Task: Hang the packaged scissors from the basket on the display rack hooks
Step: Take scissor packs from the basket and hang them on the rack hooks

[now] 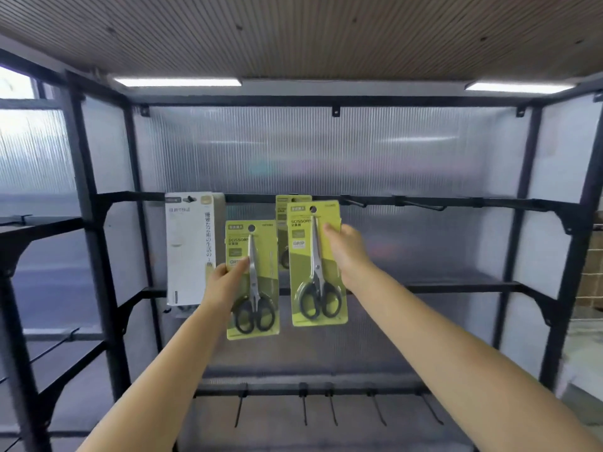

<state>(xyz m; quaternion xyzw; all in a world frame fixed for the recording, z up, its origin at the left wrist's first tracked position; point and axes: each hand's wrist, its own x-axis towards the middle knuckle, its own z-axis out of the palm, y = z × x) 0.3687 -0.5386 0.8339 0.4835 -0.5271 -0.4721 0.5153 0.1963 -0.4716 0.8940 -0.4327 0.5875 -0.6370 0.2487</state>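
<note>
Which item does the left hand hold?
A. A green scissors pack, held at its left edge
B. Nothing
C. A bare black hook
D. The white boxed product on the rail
A: the left hand grips the left edge of the lower green scissors pack, thumb across its front.

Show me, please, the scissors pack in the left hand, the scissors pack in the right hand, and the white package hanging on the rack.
Left-hand scissors pack (261,305): head view, on the black handles.
Right-hand scissors pack (318,296): head view, on the black handles.
White package (187,249): head view, on its front face.
</note>
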